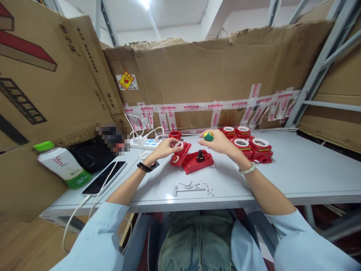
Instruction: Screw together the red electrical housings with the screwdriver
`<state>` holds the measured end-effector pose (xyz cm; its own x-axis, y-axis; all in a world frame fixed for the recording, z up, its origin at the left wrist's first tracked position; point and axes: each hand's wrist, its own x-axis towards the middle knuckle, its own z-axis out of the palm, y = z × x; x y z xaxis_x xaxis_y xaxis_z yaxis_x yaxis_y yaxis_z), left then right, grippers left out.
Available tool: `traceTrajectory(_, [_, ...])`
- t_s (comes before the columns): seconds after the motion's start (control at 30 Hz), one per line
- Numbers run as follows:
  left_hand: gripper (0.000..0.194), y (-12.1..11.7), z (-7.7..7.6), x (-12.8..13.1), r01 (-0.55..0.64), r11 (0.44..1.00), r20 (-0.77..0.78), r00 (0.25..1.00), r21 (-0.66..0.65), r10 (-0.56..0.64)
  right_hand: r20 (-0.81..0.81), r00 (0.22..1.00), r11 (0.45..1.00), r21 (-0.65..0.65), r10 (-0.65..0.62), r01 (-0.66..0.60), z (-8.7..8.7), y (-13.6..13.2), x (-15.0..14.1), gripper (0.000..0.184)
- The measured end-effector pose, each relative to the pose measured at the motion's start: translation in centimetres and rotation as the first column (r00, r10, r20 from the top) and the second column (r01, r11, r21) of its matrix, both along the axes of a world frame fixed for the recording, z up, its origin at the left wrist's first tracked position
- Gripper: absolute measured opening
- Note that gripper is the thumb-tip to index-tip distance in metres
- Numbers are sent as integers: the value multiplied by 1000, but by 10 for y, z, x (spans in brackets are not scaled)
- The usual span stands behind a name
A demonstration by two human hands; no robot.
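Note:
My left hand [165, 149] pinches a white ring [178, 144] at the upper edge of a red housing part [184, 153], which stands tilted. A second white ring [175, 159] shows low on that part. Beside it lies a red open base [191, 164] with a black knob-like piece [200, 156] standing up in it. My right hand [219, 142] is closed around a screwdriver [208, 136]; only its green and yellow handle end shows, and its shaft is hidden. It is held above and to the right of the red base.
Several assembled red housings [260, 147] with white rings stand at the right. Loose screws [191, 185] and a metal T-handle wrench [188, 190] lie near the front edge. Leftward are a power strip [149, 143], a phone [105, 177], a bottle [63, 165] and white cables. Cardboard [197, 75] walls the back.

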<state>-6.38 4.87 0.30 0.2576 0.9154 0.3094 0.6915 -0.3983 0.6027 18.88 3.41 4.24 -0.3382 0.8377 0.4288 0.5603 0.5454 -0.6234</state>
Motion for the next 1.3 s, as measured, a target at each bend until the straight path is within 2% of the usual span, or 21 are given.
traceTrajectory(0.07, [57,-7,8,4,55,995,161,985,86,-68,-103,995,997,-80,7,-16,3,-4,-2,44])
traceTrajectory(0.13, [55,-16,17,12,169,966,296,929,195,-223,-212,974,982,-154,75,-109,7,-10,-4,54])
traceTrajectory(0.23, [49,-30,28,29,320,892,371,824,321,-429,-364,907,928,-219,211,-303,12,-17,-3,54])
traceTrajectory(0.33, [42,-38,32,44,349,847,391,771,401,-503,-462,845,902,-185,272,-391,14,-21,-2,51])
traceTrajectory(0.43, [41,-38,29,51,318,828,376,775,463,-508,-474,824,913,-94,310,-397,13,-21,-1,50])
traceTrajectory(0.6, [45,-37,23,53,294,815,361,785,499,-504,-383,853,935,143,355,-325,11,-17,-3,56])
traceTrajectory(0.73, [46,-41,21,53,270,843,420,771,465,-478,-228,912,899,365,340,-243,9,-17,-2,70])
traceTrajectory(0.8, [48,-40,20,55,244,883,500,749,402,-435,-96,940,838,489,327,-242,8,-19,-1,72])
traceTrajectory(0.9, [55,-32,17,58,256,950,648,695,181,-311,152,961,751,600,232,-276,6,-23,-2,60])
traceTrajectory(1.0, [65,-23,13,60,327,944,715,671,-47,-197,321,940,740,605,114,-295,3,-26,-5,60])
traceTrajectory(1.1, [66,-19,9,56,305,943,678,722,-133,-138,313,939,761,573,142,-306,1,-24,-6,62])
traceTrajectory(1.13, [65,-20,8,54,271,956,664,736,-112,-131,276,948,773,562,159,-294,1,-23,-6,63])
traceTrajectory(1.2, [55,-23,9,50,219,975,652,737,17,-177,171,971,807,543,167,-234,1,-20,-5,67])
traceTrajectory(1.23, [48,-26,10,48,222,969,640,730,111,-241,113,981,827,527,159,-194,1,-19,-4,69])
traceTrajectory(1.3, [42,-31,14,46,296,913,576,709,279,-406,6,990,866,482,143,-128,2,-17,-2,72])
